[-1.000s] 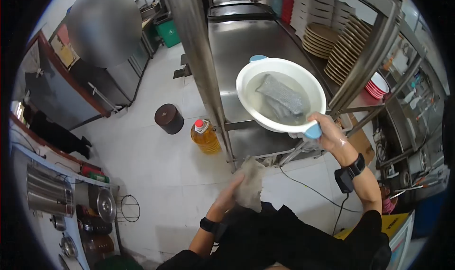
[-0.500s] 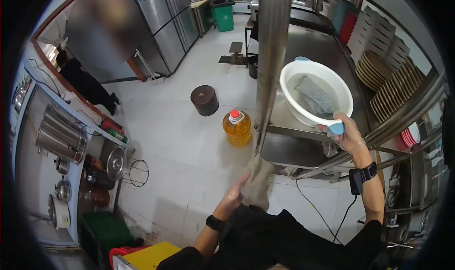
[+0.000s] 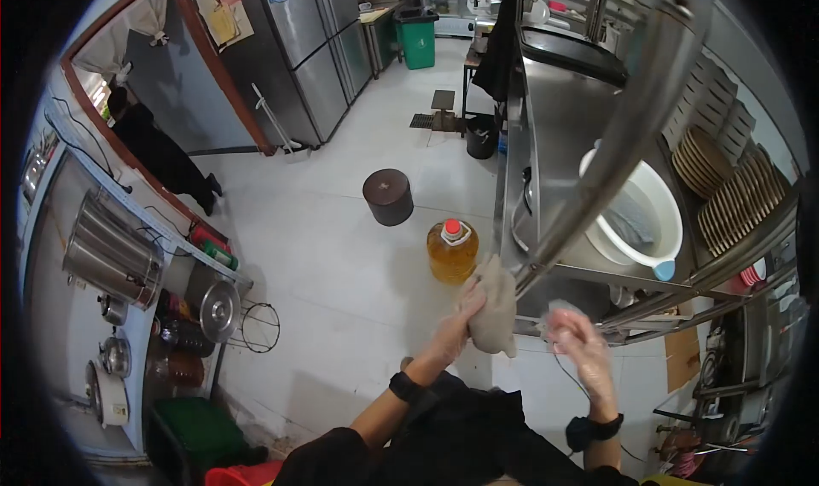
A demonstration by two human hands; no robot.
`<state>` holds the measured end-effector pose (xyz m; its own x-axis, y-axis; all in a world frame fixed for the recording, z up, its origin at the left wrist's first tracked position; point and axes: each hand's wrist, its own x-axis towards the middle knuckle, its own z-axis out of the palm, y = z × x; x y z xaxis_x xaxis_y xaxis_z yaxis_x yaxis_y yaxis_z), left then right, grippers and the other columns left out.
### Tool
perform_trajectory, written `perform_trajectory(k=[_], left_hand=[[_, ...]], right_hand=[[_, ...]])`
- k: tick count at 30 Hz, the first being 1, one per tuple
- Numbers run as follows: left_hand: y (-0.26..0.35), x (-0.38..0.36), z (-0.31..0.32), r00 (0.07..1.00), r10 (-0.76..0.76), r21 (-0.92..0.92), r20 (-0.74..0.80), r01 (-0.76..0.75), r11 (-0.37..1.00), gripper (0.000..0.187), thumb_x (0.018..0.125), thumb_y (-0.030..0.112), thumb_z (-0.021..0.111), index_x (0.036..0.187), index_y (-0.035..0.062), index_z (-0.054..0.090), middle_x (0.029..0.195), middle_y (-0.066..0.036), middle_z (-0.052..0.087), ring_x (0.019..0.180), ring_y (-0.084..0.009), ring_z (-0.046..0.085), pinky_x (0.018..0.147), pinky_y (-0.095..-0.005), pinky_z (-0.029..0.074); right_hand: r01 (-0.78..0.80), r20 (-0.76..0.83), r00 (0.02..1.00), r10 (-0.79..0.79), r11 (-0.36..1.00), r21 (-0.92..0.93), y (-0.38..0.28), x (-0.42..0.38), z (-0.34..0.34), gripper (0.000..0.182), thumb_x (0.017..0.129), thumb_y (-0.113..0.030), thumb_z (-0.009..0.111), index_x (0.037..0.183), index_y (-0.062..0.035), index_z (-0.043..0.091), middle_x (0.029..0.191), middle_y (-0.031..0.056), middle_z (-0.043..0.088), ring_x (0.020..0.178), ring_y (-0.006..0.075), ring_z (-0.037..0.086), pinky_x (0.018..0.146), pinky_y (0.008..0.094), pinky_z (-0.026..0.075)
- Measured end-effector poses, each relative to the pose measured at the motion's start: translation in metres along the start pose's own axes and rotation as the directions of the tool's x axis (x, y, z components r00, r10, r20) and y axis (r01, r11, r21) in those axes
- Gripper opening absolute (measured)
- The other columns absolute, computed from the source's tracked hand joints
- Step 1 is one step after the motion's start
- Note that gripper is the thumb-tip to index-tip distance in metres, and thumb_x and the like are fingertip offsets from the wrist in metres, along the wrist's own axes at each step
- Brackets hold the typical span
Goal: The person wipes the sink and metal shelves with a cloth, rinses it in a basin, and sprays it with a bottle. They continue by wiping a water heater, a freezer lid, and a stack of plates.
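Observation:
A grey-beige cloth (image 3: pixel 495 308) hangs from my left hand (image 3: pixel 461 320), whose fingers are wrapped round it, beside the lower part of a steel post (image 3: pixel 597 179). My right hand (image 3: pixel 573 332), in a clear thin glove, is raised over the floor to the right of the cloth; its fingers look curled, but blur hides whether anything is in them. The white basin (image 3: pixel 670 204) with blue handles stands on the steel counter behind the post, and a grey cloth (image 3: pixel 630 220) lies inside it.
On the floor are an oil jug (image 3: pixel 452 254), a brown round container (image 3: pixel 388 197) and a green bin (image 3: pixel 416 40). Woven trays (image 3: pixel 738 200) stand at the right. Pots fill the left shelf (image 3: pixel 128 358). A person in black (image 3: pixel 162 149) is by the doorway.
My right hand has let go of the basin's handle and moved down and left. My left hand, with the cloth, has moved right and slightly up. The view has shifted.

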<state>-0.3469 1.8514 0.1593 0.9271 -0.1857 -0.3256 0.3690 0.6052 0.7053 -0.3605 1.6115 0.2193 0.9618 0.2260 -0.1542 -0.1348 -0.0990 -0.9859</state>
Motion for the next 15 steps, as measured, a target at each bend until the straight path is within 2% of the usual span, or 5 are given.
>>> perform_trajectory(k=[4,7,11,13,15], left_hand=[[0.019,0.019,-0.033,0.975,0.11,0.327,0.192,-0.169,0.93,0.069,0.096,0.034,0.049,0.15,0.0106,0.015,0.146,-0.007,0.032,0.13,-0.0193,0.037,0.106,-0.0322,0.031],[0.043,0.014,-0.045,0.884,0.246,0.517,0.397,-0.437,0.736,0.068,0.097,0.032,0.045,0.15,0.0069,0.012,0.154,-0.01,0.016,0.14,-0.023,0.022,0.114,-0.0347,0.018],[0.093,0.003,-0.059,0.914,0.111,0.51,0.39,-0.315,0.801,0.063,0.098,0.026,0.042,0.15,0.0081,0.012,0.153,-0.015,0.02,0.14,-0.0252,0.021,0.113,-0.0365,0.019],[0.091,0.015,-0.073,0.909,0.159,0.422,0.384,-0.326,0.846,0.062,0.098,0.023,0.046,0.149,0.0102,0.015,0.15,-0.014,0.025,0.137,-0.0234,0.027,0.111,-0.0351,0.024],[0.093,0.024,-0.08,0.906,0.204,0.327,0.37,-0.333,0.885,0.061,0.097,0.02,0.05,0.149,0.0124,0.018,0.148,-0.013,0.031,0.133,-0.0215,0.034,0.108,-0.0337,0.029]], right_hand=[[0.332,0.09,0.939,-0.333,0.801,-0.498,-0.026,0.046,0.092,0.083,0.075,-0.017,0.072,0.146,-0.01,0.028,0.145,0.0174,0.034,0.133,0.0322,0.036,0.108,0.04,0.034],[0.285,-0.03,0.946,-0.324,0.87,-0.402,-0.017,0.085,0.138,0.084,0.072,-0.009,0.069,0.145,-0.0102,0.028,0.145,0.0186,0.035,0.136,0.0332,0.031,0.111,0.039,0.028],[0.177,-0.254,0.961,-0.113,0.953,0.246,0.0,0.137,0.155,0.044,0.078,-0.002,0.058,0.122,-0.0071,0.054,0.118,0.0059,0.055,0.103,0.0133,0.052,0.091,0.0272,0.043],[0.28,-0.393,0.89,-0.231,0.957,0.073,-0.025,0.154,0.156,0.044,0.078,-0.002,0.058,0.122,-0.0069,0.053,0.118,0.0071,0.055,0.106,0.015,0.051,0.093,0.0283,0.041],[0.402,-0.545,0.655,-0.524,0.852,-0.336,-0.043,0.18,0.148,0.041,0.082,-0.01,0.062,0.122,-0.0083,0.054,0.12,0.0083,0.056,0.112,0.0212,0.051,0.099,0.0333,0.039]])
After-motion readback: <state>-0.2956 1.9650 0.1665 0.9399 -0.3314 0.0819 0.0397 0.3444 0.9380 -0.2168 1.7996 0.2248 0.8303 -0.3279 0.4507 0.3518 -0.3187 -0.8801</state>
